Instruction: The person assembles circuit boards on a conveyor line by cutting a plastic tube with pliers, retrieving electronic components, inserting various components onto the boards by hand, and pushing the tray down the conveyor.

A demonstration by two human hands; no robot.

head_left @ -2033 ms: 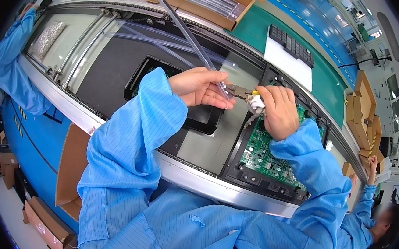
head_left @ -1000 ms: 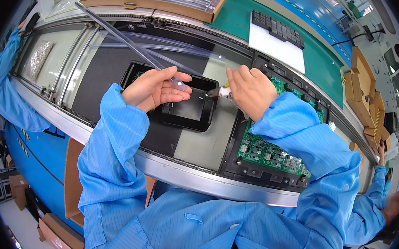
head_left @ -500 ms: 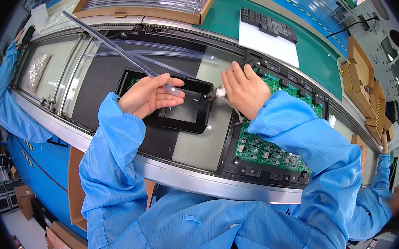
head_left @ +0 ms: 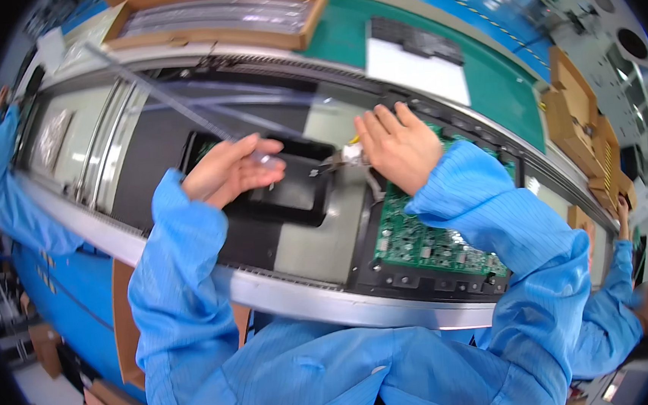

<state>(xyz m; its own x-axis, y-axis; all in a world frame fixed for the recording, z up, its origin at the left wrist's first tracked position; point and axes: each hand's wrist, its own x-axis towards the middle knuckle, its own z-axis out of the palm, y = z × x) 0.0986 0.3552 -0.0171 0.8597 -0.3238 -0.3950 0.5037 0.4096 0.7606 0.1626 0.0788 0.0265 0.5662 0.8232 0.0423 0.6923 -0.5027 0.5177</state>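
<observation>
My left hand (head_left: 232, 170) is closed around the near end of a long clear plastic tube (head_left: 159, 92), which slants up to the far left. A small pale piece, blurred, shows at its fingertips. In my right hand (head_left: 402, 149) is a pliers-like tool (head_left: 350, 153) with metal jaws and a whitish, partly yellow body. Its jaws point left toward the tube's end; most of the grip is hidden under the hand. Below my hands lies a black frame (head_left: 314, 217) with a rectangular recess. Green circuit boards (head_left: 419, 247) sit in a black carrier beside my right forearm.
More clear tubes (head_left: 240, 100) lie behind the black frame. An open cardboard box (head_left: 317, 13) of tubes stands at the back, near dark blocks (head_left: 414, 39) on a white sheet. A metal rail (head_left: 294, 304) runs along the front. Co-workers' sleeves (head_left: 6, 182) show at both sides.
My left hand and the tube have shifted slightly left and down in the picture. The tool's jaws have moved left, with more of the tool showing. The whole view is more blurred.
</observation>
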